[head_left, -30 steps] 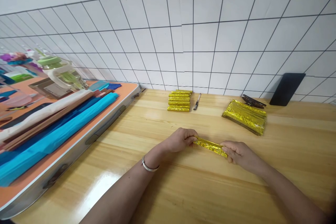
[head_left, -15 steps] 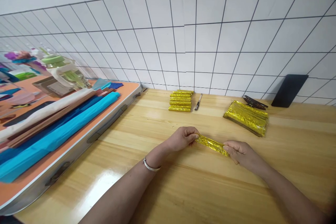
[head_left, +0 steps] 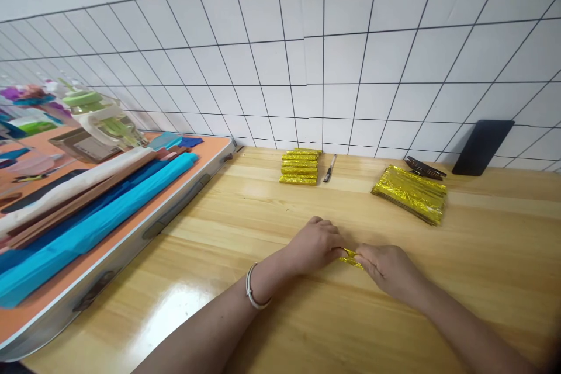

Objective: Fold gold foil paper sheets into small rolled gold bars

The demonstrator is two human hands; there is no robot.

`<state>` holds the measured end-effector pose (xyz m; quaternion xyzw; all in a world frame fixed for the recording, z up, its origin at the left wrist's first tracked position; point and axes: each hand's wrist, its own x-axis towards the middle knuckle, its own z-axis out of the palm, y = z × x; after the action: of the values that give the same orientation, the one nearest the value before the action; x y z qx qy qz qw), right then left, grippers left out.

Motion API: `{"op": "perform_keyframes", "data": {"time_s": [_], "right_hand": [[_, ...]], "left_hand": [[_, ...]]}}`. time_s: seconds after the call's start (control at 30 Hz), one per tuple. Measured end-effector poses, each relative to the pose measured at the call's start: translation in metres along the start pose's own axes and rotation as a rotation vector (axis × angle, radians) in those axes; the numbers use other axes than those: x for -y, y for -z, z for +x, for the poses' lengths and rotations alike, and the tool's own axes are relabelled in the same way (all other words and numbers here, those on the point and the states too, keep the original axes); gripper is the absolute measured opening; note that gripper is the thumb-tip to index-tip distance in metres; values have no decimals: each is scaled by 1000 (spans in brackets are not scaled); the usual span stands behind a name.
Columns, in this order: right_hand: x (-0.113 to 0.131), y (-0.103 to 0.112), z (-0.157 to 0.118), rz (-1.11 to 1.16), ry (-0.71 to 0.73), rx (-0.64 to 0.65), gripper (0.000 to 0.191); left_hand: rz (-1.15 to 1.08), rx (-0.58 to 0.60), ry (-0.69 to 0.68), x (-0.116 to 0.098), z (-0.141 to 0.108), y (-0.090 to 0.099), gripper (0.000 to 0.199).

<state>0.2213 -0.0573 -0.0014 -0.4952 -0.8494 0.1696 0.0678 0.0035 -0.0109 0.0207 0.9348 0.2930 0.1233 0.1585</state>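
Between my hands is a narrow folded strip of shiny gold foil (head_left: pixel 352 258), mostly covered by the fingers. My left hand (head_left: pixel 319 245) is closed on its left part, and my right hand (head_left: pixel 385 269) pinches its right part. The two hands are close together, low over the wooden table. Behind them lie several folded gold foil strips (head_left: pixel 300 166) in a row. A stack of flat gold foil sheets (head_left: pixel 411 194) is to the right, beyond my right hand.
A pen (head_left: pixel 330 168) lies beside the folded strips. A black hair clip (head_left: pixel 424 168) and a dark upright panel (head_left: pixel 482 147) are near the tiled wall. At left, an orange-topped folding table (head_left: pixel 221 149) carries rolls of coloured paper (head_left: pixel 109 210), a cardboard box (head_left: pixel 85 146) and a green-lidded bottle (head_left: pixel 103 114).
My hands have come closer together along the gold foil strip, so less of it shows. The left hand has moved right and turned its back upward; the right has shifted left.
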Motion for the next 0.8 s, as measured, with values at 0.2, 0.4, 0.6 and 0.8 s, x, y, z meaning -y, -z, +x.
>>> {"op": "perform_keyframes", "data": {"time_s": [0.2, 0.4, 0.6, 0.8], "right_hand": [[-7, 4, -3, 90, 3, -26, 32], [-21, 8, -3, 129, -22, -37, 32], [-18, 16, 0, 31, 43, -114, 29], [7, 10, 5, -68, 139, -132, 24]], "left_hand": [[-18, 56, 4, 1, -1, 7, 18], [-92, 83, 68, 19, -8, 12, 19], [-6, 77, 120, 13, -8, 11, 20], [32, 58, 33, -12, 0, -4, 18]]}}
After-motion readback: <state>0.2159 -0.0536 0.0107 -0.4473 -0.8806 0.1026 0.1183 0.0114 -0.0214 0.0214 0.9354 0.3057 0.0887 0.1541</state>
